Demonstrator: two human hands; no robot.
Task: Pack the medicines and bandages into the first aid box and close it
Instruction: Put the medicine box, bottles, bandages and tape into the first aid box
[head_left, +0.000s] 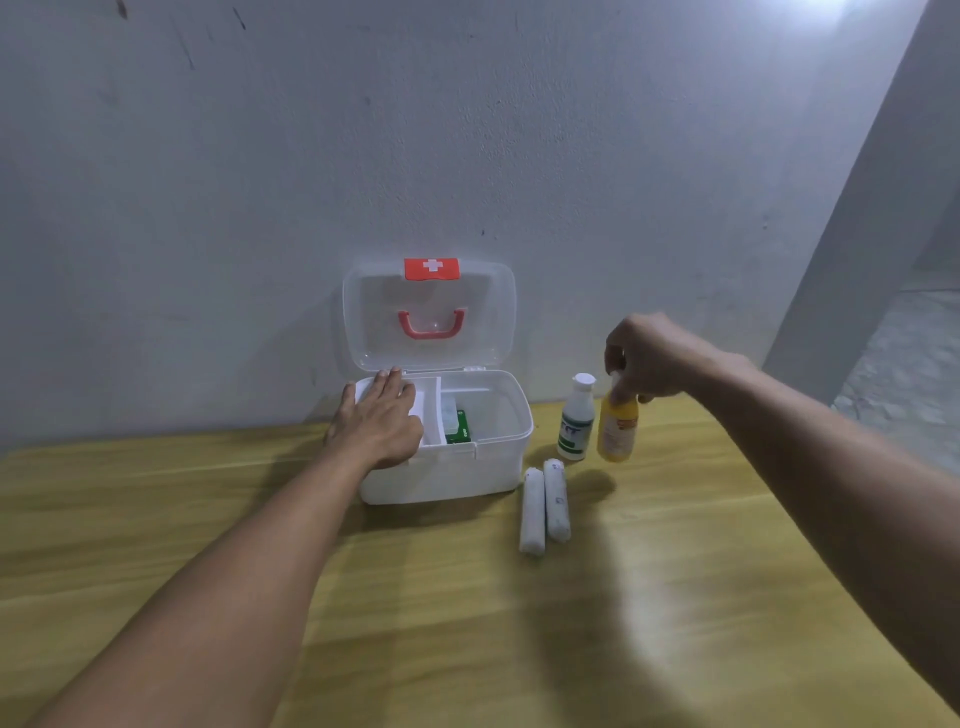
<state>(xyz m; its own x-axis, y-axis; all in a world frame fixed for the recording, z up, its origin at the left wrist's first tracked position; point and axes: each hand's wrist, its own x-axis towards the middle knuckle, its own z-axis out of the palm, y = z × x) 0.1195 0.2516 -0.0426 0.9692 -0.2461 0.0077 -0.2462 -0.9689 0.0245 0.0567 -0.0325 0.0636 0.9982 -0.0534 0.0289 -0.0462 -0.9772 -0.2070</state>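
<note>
The white first aid box (467, 473) stands open on the wooden table, its clear lid (488, 317) with a red handle leaning back toward the wall. A green packet (459, 428) lies inside the box. My left hand (379, 421) rests flat on the box's left inner tray, fingers spread. My right hand (649, 358) grips the top of a yellow bottle (617, 428), held tilted just off the table to the right of the box. A white bottle (576, 418) with a green label stands beside it. Two white bandage rolls (545, 504) lie side by side in front of the bottles.
A pale wall (467, 130) rises directly behind the box. The table's right edge (810, 499) runs diagonally, with grey floor (904, 374) and a white pillar (862, 234) beyond it.
</note>
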